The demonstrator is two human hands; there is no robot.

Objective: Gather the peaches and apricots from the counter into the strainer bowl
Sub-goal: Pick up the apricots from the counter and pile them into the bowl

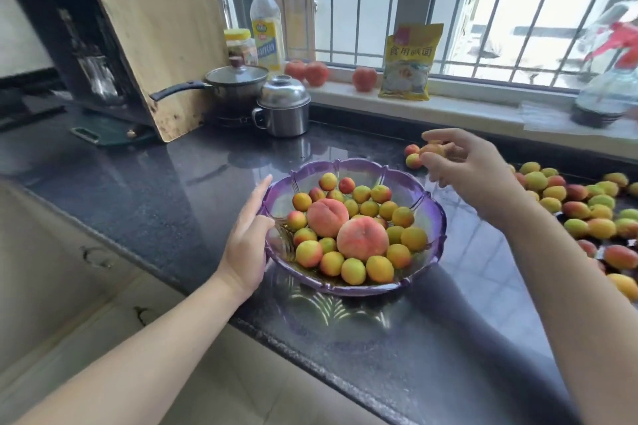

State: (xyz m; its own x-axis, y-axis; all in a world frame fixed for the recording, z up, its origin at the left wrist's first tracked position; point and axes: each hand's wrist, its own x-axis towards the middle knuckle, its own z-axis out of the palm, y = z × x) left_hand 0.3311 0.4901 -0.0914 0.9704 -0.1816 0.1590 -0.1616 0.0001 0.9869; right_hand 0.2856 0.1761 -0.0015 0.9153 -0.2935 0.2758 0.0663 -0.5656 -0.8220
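The strainer bowl point(352, 286) rim is touched by the relaxed left hand point(247, 238). An apricot point(432, 150) is pinched by the right hand point(462, 169).

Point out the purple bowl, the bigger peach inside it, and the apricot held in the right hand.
purple bowl point(435, 214): head view, on its bare right rim.
bigger peach point(362, 237): head view, middle of its top surface.
apricot point(433, 149): head view, on the part showing between the right hand's thumb and fingers.

bare left forearm point(145, 331), bare right forearm point(566, 272)
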